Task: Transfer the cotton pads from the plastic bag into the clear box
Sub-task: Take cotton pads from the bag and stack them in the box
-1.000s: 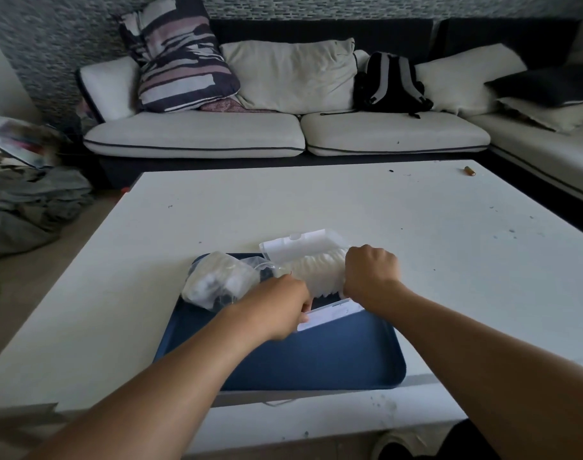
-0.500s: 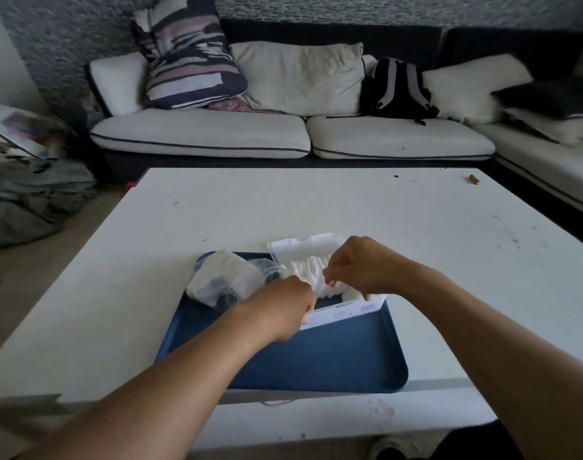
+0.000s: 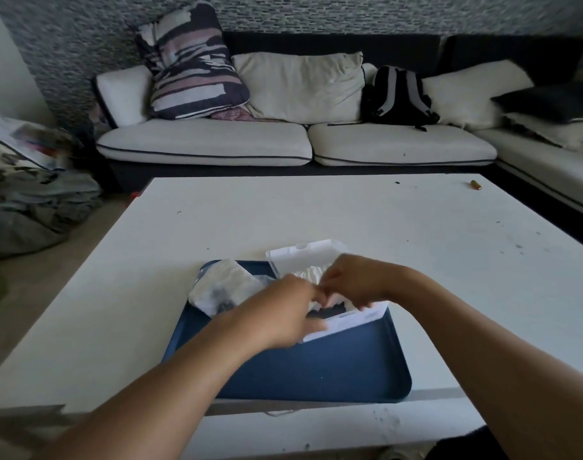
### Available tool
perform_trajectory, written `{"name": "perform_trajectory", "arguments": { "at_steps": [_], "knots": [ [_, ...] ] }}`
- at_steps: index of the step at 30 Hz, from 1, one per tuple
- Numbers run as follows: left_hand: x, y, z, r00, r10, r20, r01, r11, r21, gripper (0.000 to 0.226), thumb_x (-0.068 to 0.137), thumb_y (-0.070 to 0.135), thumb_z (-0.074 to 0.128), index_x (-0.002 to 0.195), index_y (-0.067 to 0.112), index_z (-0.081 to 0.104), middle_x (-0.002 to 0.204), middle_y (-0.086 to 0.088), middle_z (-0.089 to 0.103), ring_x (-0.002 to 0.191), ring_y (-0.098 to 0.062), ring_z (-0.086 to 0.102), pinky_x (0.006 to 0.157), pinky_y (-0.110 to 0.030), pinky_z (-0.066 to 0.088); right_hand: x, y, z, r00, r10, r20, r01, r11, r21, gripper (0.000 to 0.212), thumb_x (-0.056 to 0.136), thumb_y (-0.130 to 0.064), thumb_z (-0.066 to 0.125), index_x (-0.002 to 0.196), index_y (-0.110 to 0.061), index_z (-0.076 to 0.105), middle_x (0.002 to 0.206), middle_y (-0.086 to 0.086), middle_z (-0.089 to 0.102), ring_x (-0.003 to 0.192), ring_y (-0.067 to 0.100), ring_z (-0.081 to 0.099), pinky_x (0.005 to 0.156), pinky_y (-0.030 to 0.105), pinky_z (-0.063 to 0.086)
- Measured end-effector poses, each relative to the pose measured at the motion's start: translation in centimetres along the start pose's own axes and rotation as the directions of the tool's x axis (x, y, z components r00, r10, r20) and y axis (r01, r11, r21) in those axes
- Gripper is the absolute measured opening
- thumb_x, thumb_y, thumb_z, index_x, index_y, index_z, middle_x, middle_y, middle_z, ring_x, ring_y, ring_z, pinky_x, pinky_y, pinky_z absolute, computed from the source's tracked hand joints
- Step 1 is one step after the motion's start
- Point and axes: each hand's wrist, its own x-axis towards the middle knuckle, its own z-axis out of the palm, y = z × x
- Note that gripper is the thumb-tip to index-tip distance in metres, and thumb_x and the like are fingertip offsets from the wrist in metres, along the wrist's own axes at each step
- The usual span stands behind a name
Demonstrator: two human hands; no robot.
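Observation:
The clear box (image 3: 350, 322) stands open on the blue tray (image 3: 316, 370), its white lid (image 3: 303, 255) tipped back. White cotton pads (image 3: 308, 272) fill the far part of the box. My right hand (image 3: 353, 280) reaches in from the right with its fingers curled down onto the pads. At the box's near left corner my left hand (image 3: 283, 313) is curled, its thumb on the front wall. Both hands are blurred. The plastic bag (image 3: 223, 288), holding more pads, lies on the tray's far left corner, beside my left hand.
The tray sits near the front edge of a white table (image 3: 449, 260). A small brown item (image 3: 475, 184) lies at the table's far right. Behind the table are a sofa (image 3: 283, 141) with cushions and a black backpack (image 3: 398, 97).
My right hand has slid from the box's right end leftward over the pads, and now meets my left hand. My left hand has stayed at the box's near left corner.

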Motion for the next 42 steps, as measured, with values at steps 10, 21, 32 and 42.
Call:
{"name": "perform_trajectory", "arguments": {
  "at_steps": [10,21,32,42],
  "knots": [
    [-3.3,-15.0,-6.8,0.739,-0.564,-0.369,0.463,0.823,-0.330,0.022,0.096,0.042,0.057,0.090,0.021,0.056,0.091,0.001,0.058,0.083,-0.019,0.055,0.080,-0.033,0.043,1.7,-6.2,5.7,0.878,-0.474,-0.064,0.463,0.876,-0.135,0.038,0.082,0.005,0.055,0.105,-0.014,0.079,0.099,0.004,0.077,0.075,0.010,0.059,0.068,0.013,0.041],
    [-2.1,-17.1,-3.0,0.807,-0.586,-0.079,0.425,0.668,-0.611,0.029,0.097,0.033,0.060,0.075,0.017,0.067,0.083,-0.004,0.064,0.084,-0.021,0.057,0.089,-0.039,0.052,6.3,-7.4,8.9,0.824,-0.492,-0.282,0.491,0.868,-0.080,0.018,0.087,-0.001,0.060,0.094,-0.010,0.074,0.090,-0.007,0.059,0.077,0.010,0.050,0.064,0.016,0.035],
    [-0.7,-15.5,-2.7,0.784,-0.610,-0.115,0.370,0.608,-0.703,0.013,0.098,0.013,0.058,0.092,0.006,0.068,0.088,-0.008,0.066,0.079,-0.020,0.057,0.075,-0.033,0.050,8.1,-7.3,9.3,0.776,-0.301,-0.555,0.384,0.923,0.036,0.048,0.083,-0.015,0.064,0.043,-0.016,0.037,0.052,-0.006,0.043,0.051,0.010,0.045,0.046,0.020,0.031],
    [-0.6,-14.8,-2.5,0.777,-0.579,-0.247,0.341,0.717,-0.608,0.020,0.103,0.015,0.048,0.097,0.009,0.066,0.089,0.000,0.067,0.082,-0.017,0.062,0.069,-0.025,0.048,7.6,-6.4,8.5,0.800,-0.356,-0.482,0.423,0.905,0.033,0.054,0.089,-0.002,0.059,0.084,-0.053,0.045,0.089,0.006,0.072,0.080,0.025,0.068,0.075,0.034,0.056]
  ]
}}
